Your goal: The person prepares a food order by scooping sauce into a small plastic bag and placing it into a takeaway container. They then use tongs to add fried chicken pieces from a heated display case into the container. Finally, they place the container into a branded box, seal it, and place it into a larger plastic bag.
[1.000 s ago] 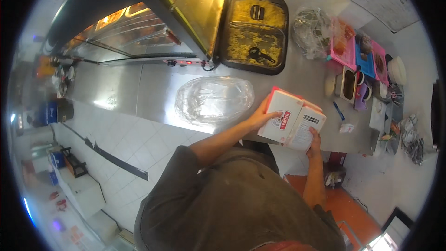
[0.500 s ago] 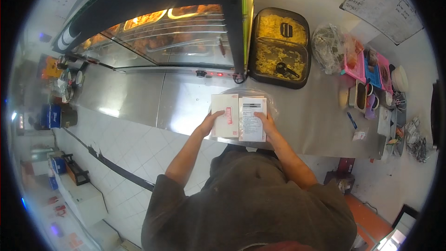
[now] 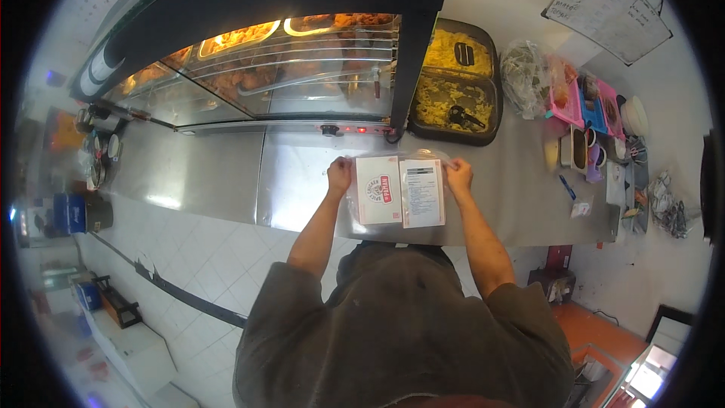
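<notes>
Two flat white boxes lie side by side at the front of the steel counter, over or in a clear plastic bag; I cannot tell which. The left white box (image 3: 370, 204) carries red print. On the right one rests a printed paper slip (image 3: 423, 193). My left hand (image 3: 340, 174) is closed on the upper left edge of the clear plastic bag (image 3: 415, 154). At the opposite edge, my right hand (image 3: 459, 178) pinches the same bag, level with the top of the slip. Both hands are apart from the boxes.
Behind stands a glass-fronted warming cabinet (image 3: 249, 83) with fried food. A black two-part pan (image 3: 495, 106) of yellow food sits beside it. Further right are pink and blue baskets (image 3: 566, 110), a bundle of plastic bags (image 3: 525, 80) and a blue pen (image 3: 567, 187). The counter's front edge (image 3: 521, 245) runs before me.
My hands have let go of the boxes and moved apart and slightly away from me, now gripping the bag's edges. The view has shifted a little.
</notes>
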